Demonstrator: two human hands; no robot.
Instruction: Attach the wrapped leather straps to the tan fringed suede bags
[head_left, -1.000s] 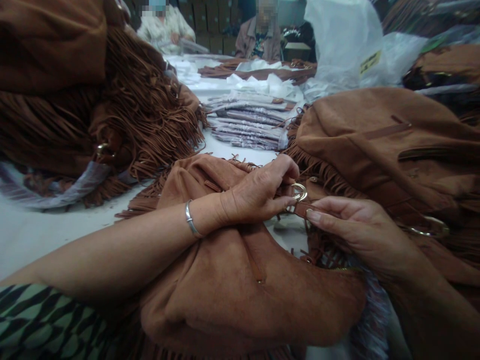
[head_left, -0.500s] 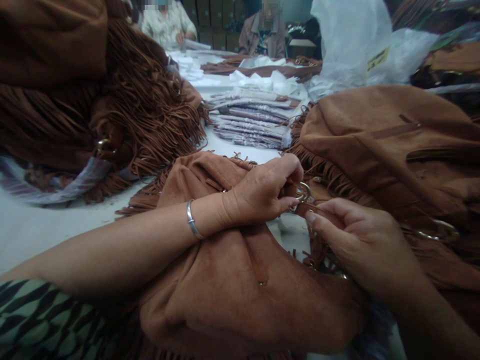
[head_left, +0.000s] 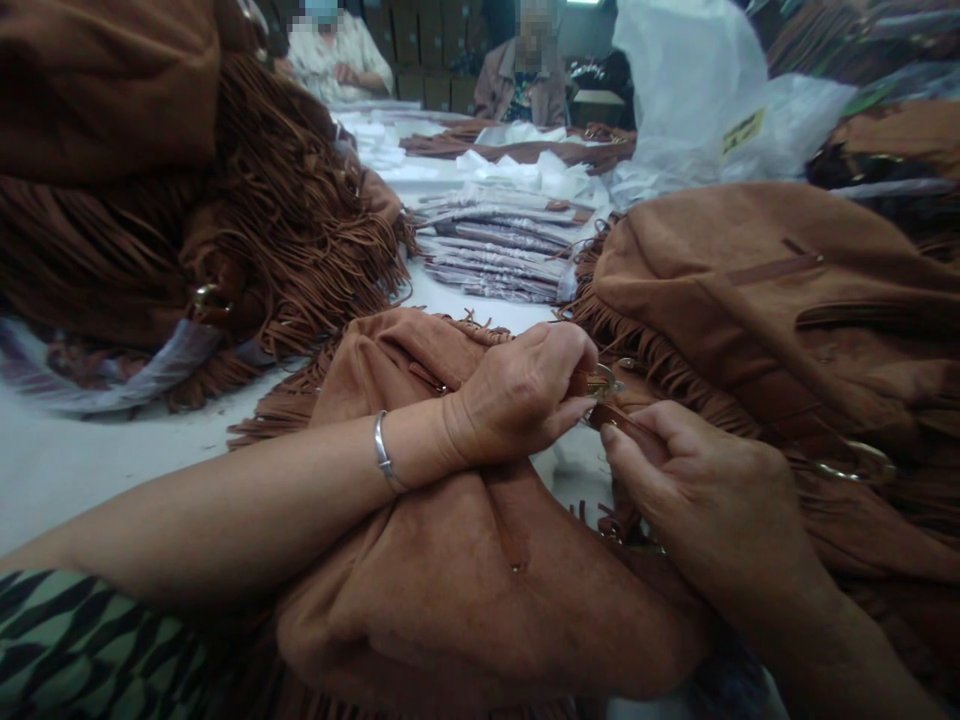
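A brown suede bag (head_left: 450, 570) with fringe lies in front of me, under my left forearm. My left hand (head_left: 521, 385) is closed at the bag's far right side, pinching a brown leather tab (head_left: 579, 383) that carries a gold metal ring (head_left: 604, 381). Close against it, my right hand (head_left: 705, 480) grips the end of a brown leather strap (head_left: 634, 432) between thumb and fingers. The strap end meets the ring between both hands. Fingers partly hide how the two are joined.
Fringed brown bags are heaped at left (head_left: 285, 200), with a plastic-wrapped handle (head_left: 150, 375). Another brown bag (head_left: 675, 250) lies at right. Beyond are a stack of wrapped straps (head_left: 499, 250) and a clear plastic bag (head_left: 690, 90). Two people (head_left: 341, 60) sit across the white table (head_left: 67, 460).
The metal ring has turned between my hands and now shows at a different angle. Both hands keep their grip, and my right hand has shifted slightly left in view.
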